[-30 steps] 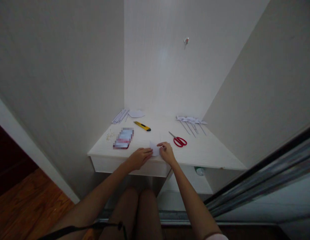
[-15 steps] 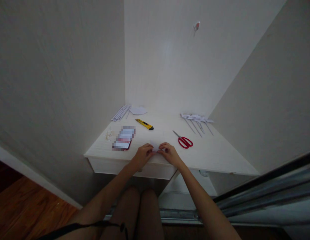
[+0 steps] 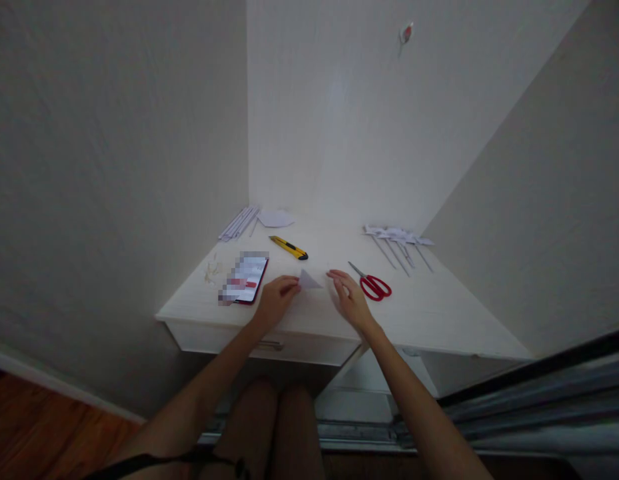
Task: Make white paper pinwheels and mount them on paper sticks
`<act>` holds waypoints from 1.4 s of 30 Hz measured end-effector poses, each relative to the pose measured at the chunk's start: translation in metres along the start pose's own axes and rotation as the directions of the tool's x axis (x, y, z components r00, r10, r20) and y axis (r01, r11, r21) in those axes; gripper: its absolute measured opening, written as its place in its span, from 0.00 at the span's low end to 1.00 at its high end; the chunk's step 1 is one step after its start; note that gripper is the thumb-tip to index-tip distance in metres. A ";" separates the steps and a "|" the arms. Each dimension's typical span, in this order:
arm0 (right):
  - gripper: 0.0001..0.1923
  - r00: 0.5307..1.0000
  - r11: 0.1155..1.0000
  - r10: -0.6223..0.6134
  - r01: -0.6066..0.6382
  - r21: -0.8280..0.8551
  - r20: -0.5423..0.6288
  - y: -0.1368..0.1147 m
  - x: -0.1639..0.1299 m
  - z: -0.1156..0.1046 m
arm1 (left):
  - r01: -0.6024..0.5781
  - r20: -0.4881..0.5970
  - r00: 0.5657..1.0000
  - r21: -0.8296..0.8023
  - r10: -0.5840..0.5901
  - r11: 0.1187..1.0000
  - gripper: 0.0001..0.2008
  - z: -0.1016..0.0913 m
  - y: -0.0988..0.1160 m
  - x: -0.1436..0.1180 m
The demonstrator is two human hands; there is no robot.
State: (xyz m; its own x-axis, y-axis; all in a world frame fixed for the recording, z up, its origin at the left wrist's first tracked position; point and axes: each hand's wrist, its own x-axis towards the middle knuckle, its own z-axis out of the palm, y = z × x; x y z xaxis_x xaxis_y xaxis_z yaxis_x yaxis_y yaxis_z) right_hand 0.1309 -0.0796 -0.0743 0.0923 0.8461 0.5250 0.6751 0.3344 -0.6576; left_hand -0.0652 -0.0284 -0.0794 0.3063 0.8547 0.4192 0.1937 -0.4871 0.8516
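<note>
Between thumb and fingers, my left hand (image 3: 278, 300) pinches the left edge of a small folded paper triangle (image 3: 308, 280) over the front of the white desk (image 3: 429, 313). My right hand (image 3: 350, 297) is apart from the paper, a little to its right, with fingers stretched and nothing held. Just right of that hand lie scissors (image 3: 374, 287) with red handles. A yellow utility knife (image 3: 288, 247) rests on the desk beyond my left hand.
Left of my hands is a phone (image 3: 249, 280), with small pale scraps (image 3: 212, 269) beside it. Rolled paper sticks (image 3: 239, 223) and a sheet of paper (image 3: 276, 219) lie at the back left. Several paper pinwheels (image 3: 396, 237) on sticks lie back right. Walls enclose the desk.
My right hand has let go of the paper and moved right, its fingers opening. The paper now shows as a triangle in my left hand. The view has shifted slightly.
</note>
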 end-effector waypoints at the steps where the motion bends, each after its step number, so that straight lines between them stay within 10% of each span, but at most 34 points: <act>1: 0.21 0.999 0.997 0.006 -0.002 -0.075 0.047 0.006 0.006 0.000 | 0.046 -0.012 0.999 -0.014 -0.047 0.999 0.08 -0.002 -0.003 0.001; 7: 0.28 0.916 0.968 0.106 -0.007 -0.249 0.386 0.018 0.019 -0.003 | 0.084 0.013 0.996 -0.008 -0.084 0.996 0.10 -0.004 -0.007 -0.003; 12: 0.22 0.812 0.991 -0.023 0.097 -0.097 0.583 -0.014 -0.036 -0.059 | 0.076 -0.006 0.997 0.049 -0.076 0.996 0.11 -0.004 -0.004 -0.005; 18: 0.22 0.931 0.932 0.159 -0.032 -0.362 0.329 -0.026 -0.059 -0.116 | 0.043 0.015 0.999 0.005 -0.043 0.999 0.08 0.007 -0.003 0.003; 29: 0.25 0.979 0.981 0.152 -0.133 -0.141 0.139 0.026 0.046 -0.015 | -0.001 -0.068 0.998 -0.046 -0.002 0.999 0.04 0.054 -0.016 0.065; 42: 0.14 0.965 0.919 0.047 -0.144 0.368 0.259 0.058 0.090 -0.017 | -0.066 -0.112 0.993 -0.325 0.031 0.944 0.05 0.077 -0.033 0.101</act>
State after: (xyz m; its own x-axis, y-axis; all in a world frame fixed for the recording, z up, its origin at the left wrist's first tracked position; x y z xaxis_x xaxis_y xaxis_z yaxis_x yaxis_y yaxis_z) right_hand 0.1910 0.0091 -0.0563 -0.0686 0.9395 0.3355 0.3374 0.3384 -0.8785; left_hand 0.0313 0.0600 -0.0900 0.2055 0.8540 0.4780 -0.1400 -0.4578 0.8780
